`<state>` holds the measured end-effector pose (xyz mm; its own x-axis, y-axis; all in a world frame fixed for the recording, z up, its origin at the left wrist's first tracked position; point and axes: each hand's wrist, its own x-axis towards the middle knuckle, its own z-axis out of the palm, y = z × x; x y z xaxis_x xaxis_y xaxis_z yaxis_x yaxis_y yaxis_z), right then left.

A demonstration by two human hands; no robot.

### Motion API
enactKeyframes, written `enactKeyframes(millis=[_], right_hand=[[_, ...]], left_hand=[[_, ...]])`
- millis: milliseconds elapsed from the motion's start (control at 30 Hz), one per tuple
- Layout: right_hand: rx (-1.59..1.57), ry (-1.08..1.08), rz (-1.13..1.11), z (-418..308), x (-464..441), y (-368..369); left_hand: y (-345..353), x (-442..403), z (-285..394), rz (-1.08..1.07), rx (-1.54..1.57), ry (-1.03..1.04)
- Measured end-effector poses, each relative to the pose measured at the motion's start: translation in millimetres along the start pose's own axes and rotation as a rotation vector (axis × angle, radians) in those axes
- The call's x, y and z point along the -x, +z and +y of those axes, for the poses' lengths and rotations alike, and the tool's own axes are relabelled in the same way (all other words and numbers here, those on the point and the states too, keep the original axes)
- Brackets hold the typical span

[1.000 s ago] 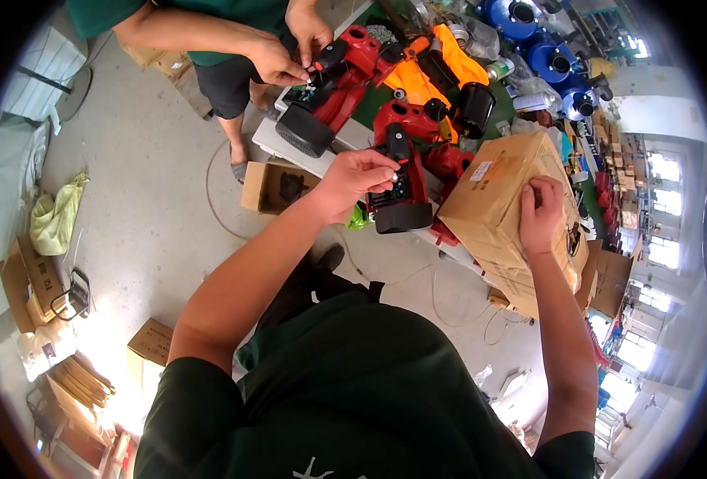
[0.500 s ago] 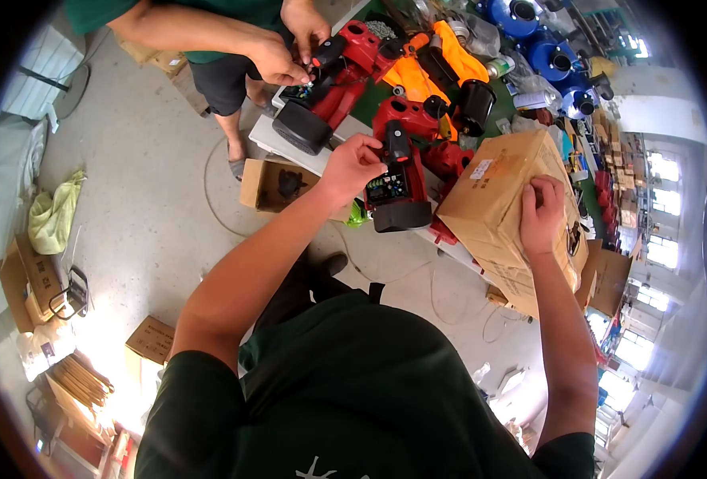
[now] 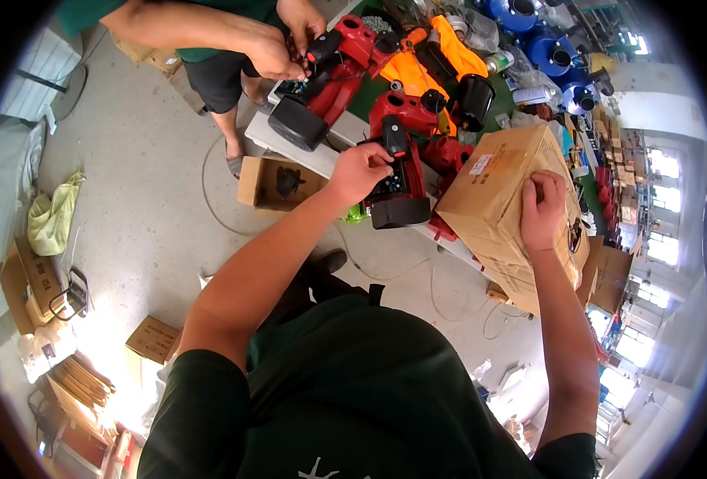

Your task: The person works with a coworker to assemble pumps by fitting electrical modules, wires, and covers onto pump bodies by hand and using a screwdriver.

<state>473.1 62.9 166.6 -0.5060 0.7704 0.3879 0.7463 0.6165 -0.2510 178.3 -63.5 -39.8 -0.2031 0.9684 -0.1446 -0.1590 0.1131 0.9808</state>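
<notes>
My left hand (image 3: 361, 171) is closed in a pinch over the exposed circuit board (image 3: 389, 185) of a red machine with a black wheel-like end (image 3: 400, 213). Whatever sits between its fingertips is too small to make out. A black part with a red tip (image 3: 395, 137) stands just above those fingers. My right hand (image 3: 543, 209) rests against a large cardboard box (image 3: 489, 172), its fingers curled in. Anything inside that curl is hidden.
Another person's hands (image 3: 278, 49) work at a similar red machine (image 3: 333, 88) on the left. Orange cloth (image 3: 459, 48), a black cylinder (image 3: 473, 102) and blue round parts (image 3: 549, 52) crowd the table. An open carton (image 3: 267, 185) stands below the table edge.
My left hand has shifted slightly right and down, further over the circuit board. My right hand stays against the box. The other person's hands have barely moved.
</notes>
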Motion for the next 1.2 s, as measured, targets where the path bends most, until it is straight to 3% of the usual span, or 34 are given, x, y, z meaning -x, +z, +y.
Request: enactKeyframes(millis=[467, 567, 667, 767, 1200], right_hand=[[-0.016, 0.017, 0.004, -2.1, 0.3, -1.3], [-0.007, 0.013, 0.005, -1.9, 0.0, -1.3], [-0.001, 0.017, 0.006, -0.3, 1.2, -1.3], [-0.009, 0.022, 0.009, 1.2, 1.7, -0.2], [-0.033, 0.036, 0.013, -1.2, 1.0, -0.7]], left_hand=[[14.7, 14.7, -6.3, 0.151, 0.096, 0.032], [18.6, 17.6, -0.4, 0.187, 0.060, 0.000], [17.6, 22.1, 2.2, 0.223, -0.166, 0.168], [12.9, 24.9, 3.9, 0.190, -0.256, 0.205], [9.4, 19.4, 8.3, 0.187, -0.316, 0.264]])
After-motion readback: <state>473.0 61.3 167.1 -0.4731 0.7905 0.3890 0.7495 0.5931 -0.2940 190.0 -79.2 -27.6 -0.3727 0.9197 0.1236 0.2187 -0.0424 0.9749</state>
